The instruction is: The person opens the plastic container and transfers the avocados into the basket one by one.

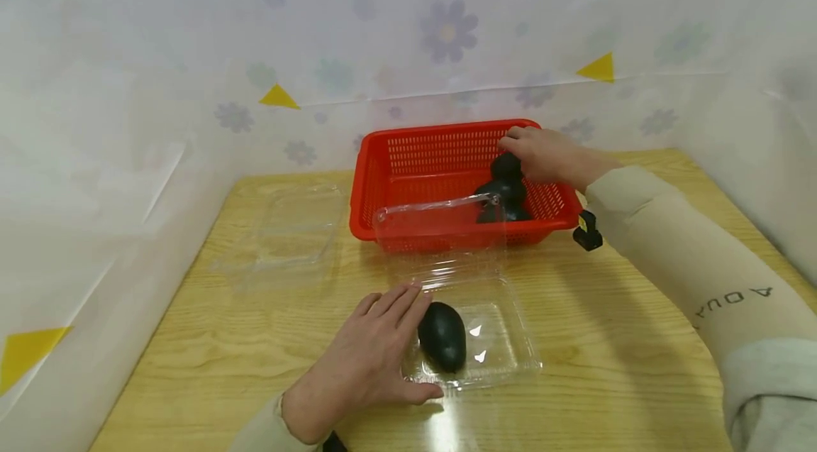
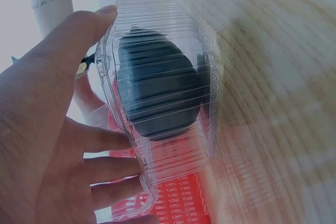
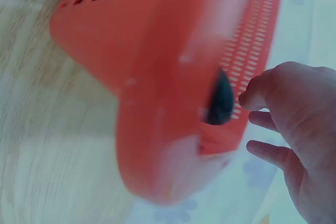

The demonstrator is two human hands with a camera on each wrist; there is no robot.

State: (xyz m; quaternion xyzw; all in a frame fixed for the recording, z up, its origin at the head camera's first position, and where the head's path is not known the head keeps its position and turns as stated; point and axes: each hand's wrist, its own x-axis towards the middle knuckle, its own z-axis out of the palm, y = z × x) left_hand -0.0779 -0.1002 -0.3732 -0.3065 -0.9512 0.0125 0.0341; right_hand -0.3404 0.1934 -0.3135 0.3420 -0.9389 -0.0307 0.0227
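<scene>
A clear plastic clamshell box [image 1: 504, 324] stands on the table with its lid raised, holding one dark, egg-shaped avocado [image 1: 442, 337]. My left hand [image 1: 376, 349] grips the box across its left side, thumb at the front edge and fingers at the hinge. Through the ribbed wall, the left wrist view shows the avocado [image 2: 157, 85] close up. Several dark avocados [image 1: 504, 189] lie at the right end of a red basket [image 1: 370, 186]. Over its right rim my right hand [image 1: 542, 152] reaches down, loosely bent fingers beside the uppermost one. In the right wrist view, an avocado [image 3: 221, 98] shows near the fingertips.
Another clear plastic box [image 1: 296, 225] lies at the left, behind my left hand. The raised lid overlaps the basket's front in the head view. White flowered sheeting [image 1: 447, 33] encloses the back and sides of the wooden table [image 1: 223, 338].
</scene>
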